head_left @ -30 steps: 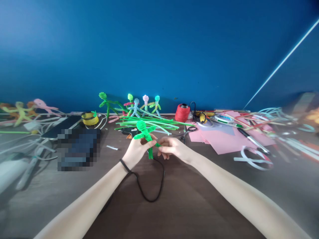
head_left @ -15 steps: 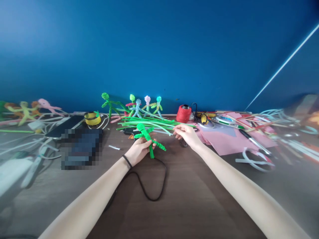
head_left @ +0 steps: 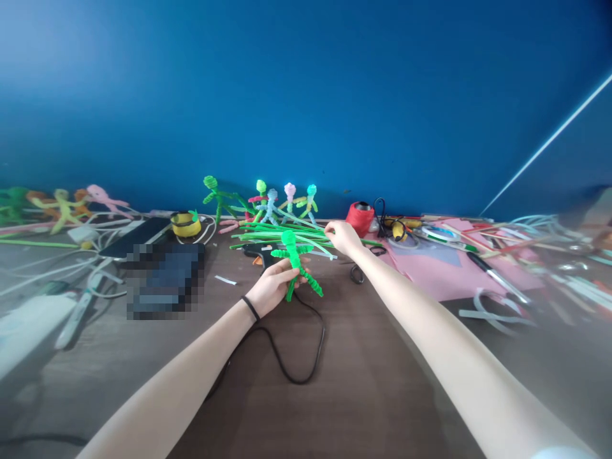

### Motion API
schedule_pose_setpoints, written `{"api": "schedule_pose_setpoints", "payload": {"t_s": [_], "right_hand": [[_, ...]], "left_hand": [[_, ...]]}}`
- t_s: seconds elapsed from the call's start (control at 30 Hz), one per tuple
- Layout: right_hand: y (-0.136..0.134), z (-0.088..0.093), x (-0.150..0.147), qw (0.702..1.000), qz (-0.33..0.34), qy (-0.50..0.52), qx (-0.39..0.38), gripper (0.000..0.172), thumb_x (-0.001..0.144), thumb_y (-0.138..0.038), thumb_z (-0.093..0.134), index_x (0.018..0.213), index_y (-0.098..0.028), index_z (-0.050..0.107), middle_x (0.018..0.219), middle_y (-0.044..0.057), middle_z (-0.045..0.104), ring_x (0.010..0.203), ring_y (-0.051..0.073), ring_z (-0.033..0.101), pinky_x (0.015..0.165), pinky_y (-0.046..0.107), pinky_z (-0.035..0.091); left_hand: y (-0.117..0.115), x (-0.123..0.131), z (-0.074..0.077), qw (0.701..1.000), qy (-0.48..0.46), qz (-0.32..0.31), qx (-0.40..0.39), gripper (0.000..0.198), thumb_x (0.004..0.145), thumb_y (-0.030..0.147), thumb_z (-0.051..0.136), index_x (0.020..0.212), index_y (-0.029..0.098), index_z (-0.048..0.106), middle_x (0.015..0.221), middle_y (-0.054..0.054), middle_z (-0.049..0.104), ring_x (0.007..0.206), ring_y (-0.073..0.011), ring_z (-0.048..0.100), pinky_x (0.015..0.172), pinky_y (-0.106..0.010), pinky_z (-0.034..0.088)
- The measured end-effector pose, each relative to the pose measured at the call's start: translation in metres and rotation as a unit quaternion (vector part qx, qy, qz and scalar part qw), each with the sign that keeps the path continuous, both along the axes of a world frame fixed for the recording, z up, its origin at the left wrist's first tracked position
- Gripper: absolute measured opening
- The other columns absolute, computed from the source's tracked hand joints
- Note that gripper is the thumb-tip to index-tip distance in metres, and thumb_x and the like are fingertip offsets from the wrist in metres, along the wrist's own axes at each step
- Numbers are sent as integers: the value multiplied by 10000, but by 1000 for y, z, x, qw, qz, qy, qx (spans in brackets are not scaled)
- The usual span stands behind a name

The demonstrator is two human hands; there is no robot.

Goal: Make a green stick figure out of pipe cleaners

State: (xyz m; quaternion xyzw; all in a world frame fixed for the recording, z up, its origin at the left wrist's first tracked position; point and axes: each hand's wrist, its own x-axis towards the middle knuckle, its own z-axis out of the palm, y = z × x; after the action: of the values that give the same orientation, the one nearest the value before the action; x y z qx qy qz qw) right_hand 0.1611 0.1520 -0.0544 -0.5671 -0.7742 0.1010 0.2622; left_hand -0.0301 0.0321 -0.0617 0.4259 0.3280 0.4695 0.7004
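Observation:
A bright green pipe-cleaner figure (head_left: 291, 245) with a coiled head, arms and legs stands tilted in my left hand (head_left: 276, 284). The fingers are closed around its lower body. Just beyond it lies a pile of loose green pipe cleaners (head_left: 261, 234). At the pile's right side my right hand (head_left: 345, 239) is pinched at the end of a pale green pipe cleaner (head_left: 308, 223). Its fingertips are small in view. Partly behind the figure, a black glue gun (head_left: 253, 250) with an orange part rests on the table.
Several finished pipe-cleaner figures (head_left: 271, 207) lean along the blue wall. A red thread spool (head_left: 359, 218) and pink sheets (head_left: 421, 274) lie to the right. On the left are a yellow tape roll (head_left: 185, 224) and a blurred-out dark object (head_left: 169, 280). A black cord (head_left: 318, 357) loops in front.
My right hand has moved up and left to the pipe-cleaner pile, its fingers now pinched. The green figure is held more upright in my left hand. The view has shifted slightly.

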Motion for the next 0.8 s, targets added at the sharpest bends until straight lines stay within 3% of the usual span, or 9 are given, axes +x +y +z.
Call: {"api": "schedule_pose_setpoints", "payload": {"t_s": [0.13,0.3,0.47,0.63,0.8], "right_hand": [[7,1,-5,998,-7,-55,-24,166,692,-108,501,787,-165,625,948,86,622,871,194,550,748,273,394],[5,9,-8,994,-25,-96,-45,103,678,-113,522,715,-176,595,855,80,631,796,213,561,643,282,402],[-6,17,-7,995,-54,-88,-14,162,778,-197,425,901,-184,529,840,102,615,750,213,563,606,287,390],[-16,21,2,996,-82,-40,21,210,829,-241,337,996,-179,448,839,94,611,725,188,568,609,271,388],[-36,28,17,989,-32,140,47,171,809,-322,394,864,-180,471,645,20,595,574,131,537,583,234,383]], "left_hand": [[1,-2,-1,1000,-14,-4,-14,242,690,172,589,923,125,630,797,-68,626,644,-105,535,578,-213,376],[1,-3,0,1000,-26,-8,-13,205,693,191,565,867,119,648,792,-72,627,582,-79,491,540,-202,368],[0,-2,2,999,-28,4,-25,205,724,244,548,856,125,650,776,-62,628,550,-72,470,528,-199,377],[-1,-5,3,998,-51,-17,-42,219,731,215,553,910,116,630,794,-72,631,538,-64,478,531,-186,398],[-4,-7,7,997,-54,-18,-58,204,714,168,570,907,127,623,811,-75,643,512,-61,492,525,-189,420]]}}
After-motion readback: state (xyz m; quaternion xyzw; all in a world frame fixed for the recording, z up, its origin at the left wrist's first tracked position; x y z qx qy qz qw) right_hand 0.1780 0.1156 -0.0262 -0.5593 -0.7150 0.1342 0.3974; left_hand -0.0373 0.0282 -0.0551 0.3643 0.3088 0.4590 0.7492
